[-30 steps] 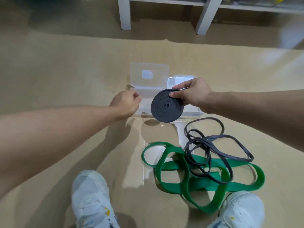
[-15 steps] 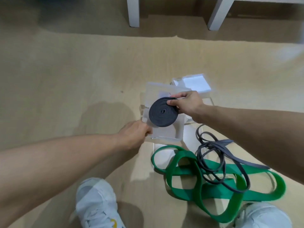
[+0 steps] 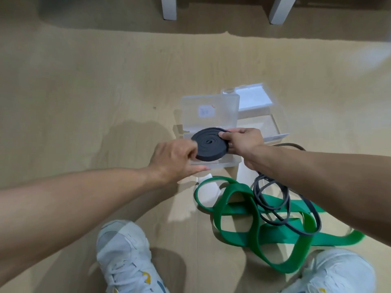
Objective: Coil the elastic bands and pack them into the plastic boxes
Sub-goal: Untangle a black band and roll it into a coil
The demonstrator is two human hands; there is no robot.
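Observation:
A coiled black band (image 3: 209, 144) lies flat just above an open clear plastic box (image 3: 211, 111), whose lid stands up behind it. My right hand (image 3: 241, 142) pinches the coil's right edge. My left hand (image 3: 175, 159) holds the coil's left edge with curled fingers, its thumb stretched along the box's front wall. A second clear box (image 3: 256, 115) sits open behind and to the right. On the floor nearer me lie a loose wide green band (image 3: 243, 210) and a thin dark grey band (image 3: 275, 199) tangled over it.
I stand on a wooden floor, my white sneakers (image 3: 124, 259) at the bottom left and bottom right. White furniture legs (image 3: 169, 7) rise at the far edge. A sheet of white paper (image 3: 208, 189) lies under the green band.
The coil has turned from upright to flat and dropped over the nearer box. My left hand left the box's edge and took the coil's left side.

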